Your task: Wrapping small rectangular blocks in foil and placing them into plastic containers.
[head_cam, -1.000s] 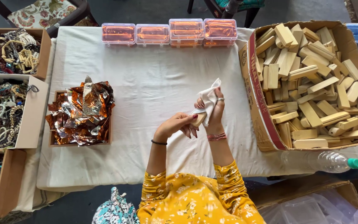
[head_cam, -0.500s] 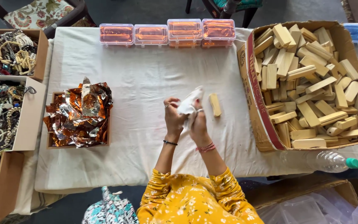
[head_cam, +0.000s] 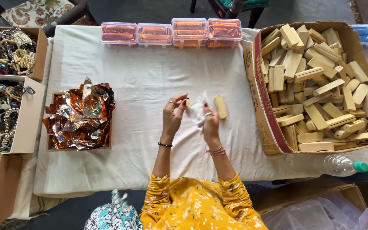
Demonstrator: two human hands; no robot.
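On the far left of the white-clothed table, open cardboard boxes of beaded strings are ranged along the table's left edge, within an arm's sweep. On the table's left part a shallow brown tray of crumpled orange and silver foil sheets is set, its contents heaped loosely so that a sheet can be lifted out. Along the table's far edge four clear plastic boxes with orange contents are lined up side by side, lids on.

Near the table's middle a small white crumpled cloth is held up off the table between both hands. The left hand is pinched on the cloth's left side with fingertips; the right hand is closed on its right side, so the cloth is gathered between the two. Just right of the cloth, a single pale rounded wooden block is laid on the table, touched by neither hand. At the table's right end a large open cardboard carton heaped with similar pale wooden blocks is placed. Beside the table's near right corner a clear plastic bottle with a green cap is laid on its side.
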